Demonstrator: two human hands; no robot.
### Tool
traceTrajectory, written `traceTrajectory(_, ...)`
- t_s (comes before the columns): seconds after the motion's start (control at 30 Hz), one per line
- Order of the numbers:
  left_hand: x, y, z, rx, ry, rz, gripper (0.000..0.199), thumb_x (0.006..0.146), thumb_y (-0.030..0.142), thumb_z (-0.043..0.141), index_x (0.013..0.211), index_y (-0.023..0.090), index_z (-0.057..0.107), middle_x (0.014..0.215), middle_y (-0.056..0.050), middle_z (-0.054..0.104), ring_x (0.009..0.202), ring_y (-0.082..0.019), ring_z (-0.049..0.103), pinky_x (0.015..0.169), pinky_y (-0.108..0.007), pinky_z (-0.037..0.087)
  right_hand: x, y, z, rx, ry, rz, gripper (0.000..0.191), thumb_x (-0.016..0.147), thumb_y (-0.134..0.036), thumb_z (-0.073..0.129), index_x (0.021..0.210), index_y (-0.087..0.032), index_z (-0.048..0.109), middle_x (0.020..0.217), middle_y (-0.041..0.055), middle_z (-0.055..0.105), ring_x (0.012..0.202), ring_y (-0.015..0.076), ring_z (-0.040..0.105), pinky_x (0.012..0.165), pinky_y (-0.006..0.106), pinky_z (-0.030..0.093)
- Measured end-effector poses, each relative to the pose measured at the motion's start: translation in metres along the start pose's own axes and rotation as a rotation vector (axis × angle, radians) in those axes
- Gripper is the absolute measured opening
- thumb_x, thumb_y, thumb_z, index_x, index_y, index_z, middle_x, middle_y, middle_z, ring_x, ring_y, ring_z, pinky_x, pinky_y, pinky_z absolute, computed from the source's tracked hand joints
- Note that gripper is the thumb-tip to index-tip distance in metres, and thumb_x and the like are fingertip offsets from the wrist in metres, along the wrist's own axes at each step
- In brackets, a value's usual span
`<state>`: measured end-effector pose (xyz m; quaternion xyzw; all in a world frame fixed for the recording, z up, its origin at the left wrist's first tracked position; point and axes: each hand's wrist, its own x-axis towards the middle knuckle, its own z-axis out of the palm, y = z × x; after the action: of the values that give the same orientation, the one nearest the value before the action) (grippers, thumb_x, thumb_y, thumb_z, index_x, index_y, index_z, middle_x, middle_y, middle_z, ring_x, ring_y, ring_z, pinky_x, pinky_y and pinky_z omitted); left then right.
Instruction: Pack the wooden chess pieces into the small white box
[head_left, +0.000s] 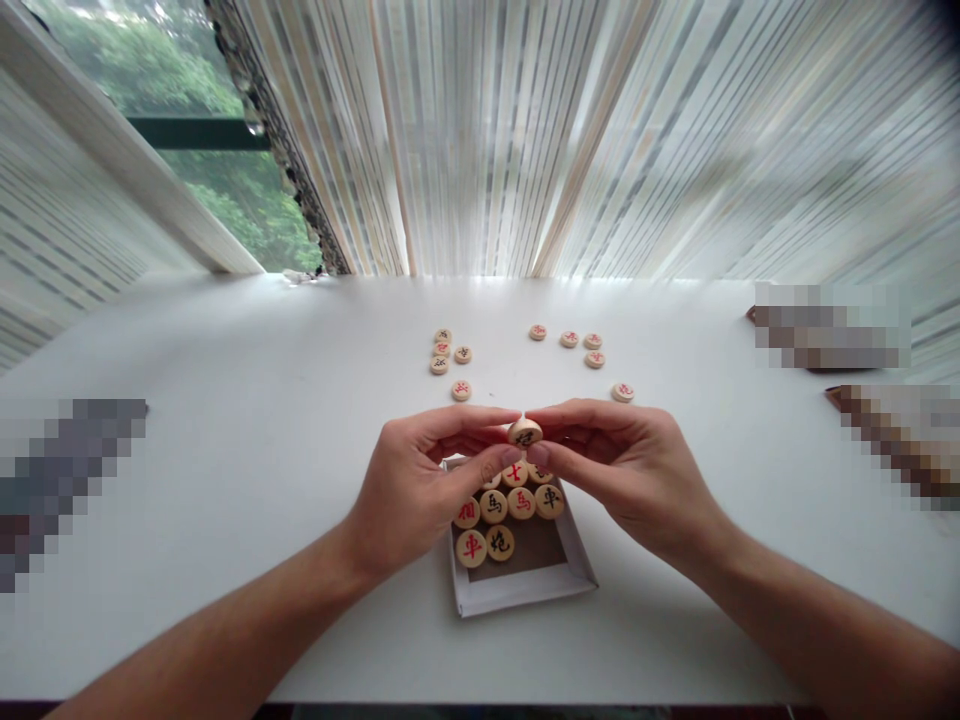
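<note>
We look down on a white table (262, 430), two bare hands meeting over its middle. Left hand (420, 470): fingers curved, thumb and fingertips nearly together, pinching the left edge of a round wooden piece (525, 434). Right hand (637, 465) does likewise at the right edge. The held piece is up off the table, tilted, a black character on the side facing us; whether a second disc sits behind it, we cannot tell.

Beneath the hands lies a shallow white box (517, 594). We read its front row as a red-marked disc (471, 548) and a black-marked disc (500, 543), side by side at the left — bare brown floor to their right. Four discs make the middle row, red and black alternating; the rear row is partly hidden by the thumbs.

Beyond the hands we note loose discs (463, 354), five toward the left and five toward the right. Behind, a striped curtain (472, 140); at left, green foliage (172, 70) through glass.
</note>
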<state>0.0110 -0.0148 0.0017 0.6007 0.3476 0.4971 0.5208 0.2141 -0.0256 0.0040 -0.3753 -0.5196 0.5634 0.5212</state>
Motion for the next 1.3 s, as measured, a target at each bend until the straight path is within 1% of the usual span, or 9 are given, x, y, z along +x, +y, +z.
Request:
traceTrajectory(0.17,0.0005,0.0018,-0.0008,-0.043,0.006,-0.043,0.029,0.082,0.011,0.091,0.109,0.021,0.087,0.094,-0.001,0.088,0.085,-0.013,0.084,0.078,-0.013,0.067,0.0001,-0.0006,0.0014,0.063,-0.013,0.016,0.036,0.072,-0.014,0.100,0.103,-0.027,0.089,0.088,0.0023,0.087,0.077,0.0124,0.082,0.072,0.013,0.066)
traceTrajectory(0.3,0.0028,0.0051,-0.0003,-0.154,-0.006,-0.128,0.034,0.074,0.007,0.096,0.104,0.020,0.088,0.089,-0.002,0.088,0.083,-0.015,0.085,0.074,-0.012,0.067,-0.0009,0.0004,0.0006,0.036,-0.028,0.023,0.039,0.071,-0.014,0.100,0.106,-0.027,0.089,0.090,0.0027,0.087,0.078,0.0137,0.082,0.075,0.017,0.068)
traceTrajectory(0.43,0.0042,0.0067,-0.0003,-0.169,-0.029,-0.155,0.022,0.082,0.014,0.092,0.103,0.018,0.088,0.093,-0.005,0.088,0.085,-0.015,0.085,0.074,-0.012,0.066,-0.0003,-0.0011,0.0004,0.015,-0.019,0.050,0.038,0.068,-0.017,0.102,0.103,-0.026,0.089,0.089,0.0041,0.087,0.077,0.0162,0.082,0.072,0.019,0.068)
traceTrajectory(0.53,0.0040,0.0071,0.0001,-0.144,-0.044,-0.144,0.016,0.084,0.016,0.090,0.100,0.018,0.088,0.090,-0.005,0.088,0.082,-0.016,0.085,0.072,-0.012,0.066,0.0004,-0.0042,0.0002,-0.034,-0.021,0.065,0.035,0.069,-0.023,0.102,0.102,-0.024,0.090,0.081,0.0046,0.085,0.070,0.0173,0.081,0.065,0.021,0.068)
traceTrajectory(0.67,0.0027,0.0067,0.0008,-0.114,-0.053,-0.115,0.019,0.081,0.011,0.091,0.098,0.019,0.089,0.088,-0.003,0.088,0.080,-0.016,0.085,0.071,-0.014,0.067,0.0008,-0.0071,-0.0001,-0.124,-0.045,0.062,0.024,0.078,-0.033,0.097,0.100,-0.024,0.090,0.068,0.0039,0.082,0.059,0.0169,0.077,0.056,0.021,0.064)
traceTrajectory(0.8,0.0017,0.0048,0.0001,-0.048,-0.043,-0.083,0.017,0.081,0.011,0.091,0.097,0.018,0.088,0.091,-0.003,0.088,0.083,-0.018,0.084,0.076,-0.018,0.068,0.0005,-0.0079,0.0002,-0.150,-0.055,0.058,0.024,0.081,-0.038,0.095,0.100,-0.025,0.090,0.069,0.0043,0.082,0.059,0.0180,0.077,0.055,0.024,0.064)
traceTrajectory(0.93,0.0010,0.0021,-0.0005,0.019,-0.017,-0.037,0.016,0.085,0.017,0.089,0.100,0.016,0.087,0.094,-0.006,0.087,0.085,-0.019,0.084,0.080,-0.023,0.070,-0.0006,-0.0073,-0.0002,-0.165,-0.057,0.070,0.025,0.082,-0.041,0.094,0.098,-0.022,0.091,0.068,0.0049,0.081,0.058,0.0178,0.075,0.056,0.025,0.063)
traceTrajectory(1.13,-0.0015,-0.0009,0.0000,-0.033,-0.036,-0.038,0.032,0.083,0.015,0.091,0.114,0.016,0.085,0.094,-0.005,0.086,0.084,-0.017,0.083,0.080,-0.022,0.069,0.0002,-0.0056,-0.0024,-0.101,-0.117,0.161,0.023,0.087,-0.043,0.089,0.086,-0.020,0.089,0.066,0.0040,0.078,0.057,0.0128,0.071,0.057,0.020,0.057)
traceTrajectory(1.3,-0.0019,0.0001,-0.0002,-0.024,-0.059,-0.042,0.029,0.085,0.013,0.088,0.113,0.014,0.084,0.096,-0.008,0.087,0.087,-0.020,0.084,0.082,-0.025,0.070,0.0025,-0.0061,-0.0003,-0.010,-0.116,0.224,0.027,0.079,-0.040,0.096,0.091,-0.017,0.087,0.064,0.0031,0.076,0.055,0.0120,0.068,0.053,0.020,0.055)
